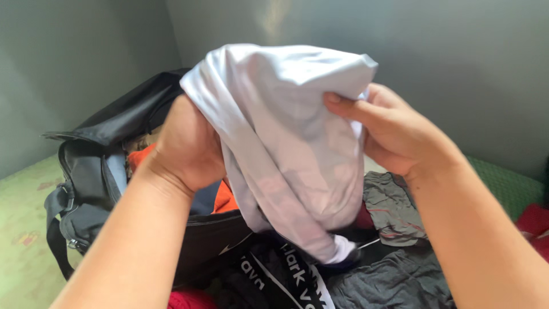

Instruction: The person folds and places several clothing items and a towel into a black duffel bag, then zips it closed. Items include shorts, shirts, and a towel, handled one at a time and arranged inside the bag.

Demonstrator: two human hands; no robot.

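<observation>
White cloth (286, 143) hangs bunched between your two hands, raised above an open black bag (114, 166) and a heap of clothes. Your left hand (191, 146) is turned with its back toward you, wrist bent, fingers tucked out of sight into the cloth's left fold, clamped on it. Your right hand (394, 134) comes in from the right, forearm rising from the lower corner; its thumb (349, 109) presses flat on the front of the cloth and the other fingers wrap behind, pinching the upper right edge. The hands are held apart with the cloth stretched loosely between them, its lower end drooping down to the pile.

Below it lies a black band (286, 274) with white lettering, running diagonally across dark garments. An orange garment (226, 200) shows inside the bag, beside your left wrist. Grey clothes (394, 212) lie to the right under your right forearm, on a green bed (509, 189). Something red (534, 223) sits at the far right edge, and another red piece (191, 298) shows at the bottom.
</observation>
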